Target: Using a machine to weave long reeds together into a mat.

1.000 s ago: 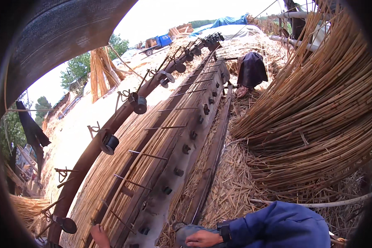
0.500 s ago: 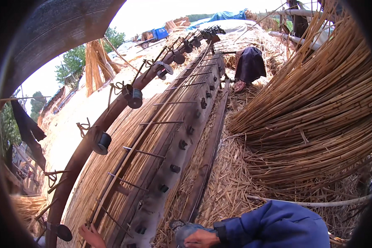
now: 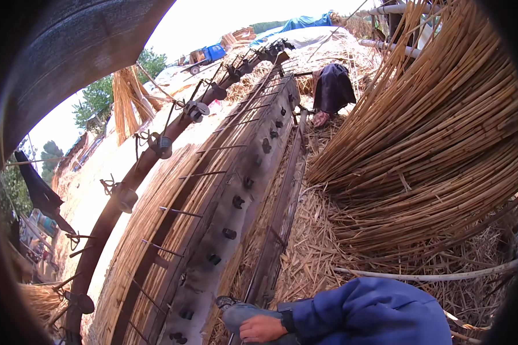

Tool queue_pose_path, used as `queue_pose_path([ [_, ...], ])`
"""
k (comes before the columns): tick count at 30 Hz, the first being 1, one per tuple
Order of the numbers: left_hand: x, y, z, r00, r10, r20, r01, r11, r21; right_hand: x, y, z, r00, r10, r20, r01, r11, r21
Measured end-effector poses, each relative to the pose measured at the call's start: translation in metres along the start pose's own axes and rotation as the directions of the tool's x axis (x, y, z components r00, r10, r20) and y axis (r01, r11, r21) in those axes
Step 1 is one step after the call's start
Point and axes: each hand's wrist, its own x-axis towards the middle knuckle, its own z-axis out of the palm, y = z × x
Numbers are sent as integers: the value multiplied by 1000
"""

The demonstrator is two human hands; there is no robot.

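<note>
Straw [image 3: 313,241] leaves room between the long frame [image 3: 198,282] and bulky reeds [image 3: 420,161]. The right hand [image 3: 262,329] rests half-curled on the leg [image 3: 236,316], its hold unclear; the left hand's state cannot be told.

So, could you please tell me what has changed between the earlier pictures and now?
The left hand, earlier beside the reeds at the lower edge, has gone out of view. A few loose reeds seem to have shifted left, off the dark slot they lay over. The right hand still rests on the leg.
</note>
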Motion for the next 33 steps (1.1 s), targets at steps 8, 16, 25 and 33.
queue_pose_path([
  [8, -122, 8, 18, 866, 47, 497, 123, 945, -304, -7, 15, 17, 993, -103, 49, 107, 991, -81],
  [16, -127, 33, 27, 802, 294, 520, -169, 946, -275, -39, 58, 41, 983, 0, 182, 23, 992, -126],
  [25, -134, 59, 28, 739, 410, 535, -251, 904, -347, -47, 63, 45, 986, -75, 150, 78, 997, -19],
  [33, -139, 62, 52, 670, 439, 599, -167, 875, -455, -42, 35, 24, 972, -18, 234, 36, 997, -73],
])
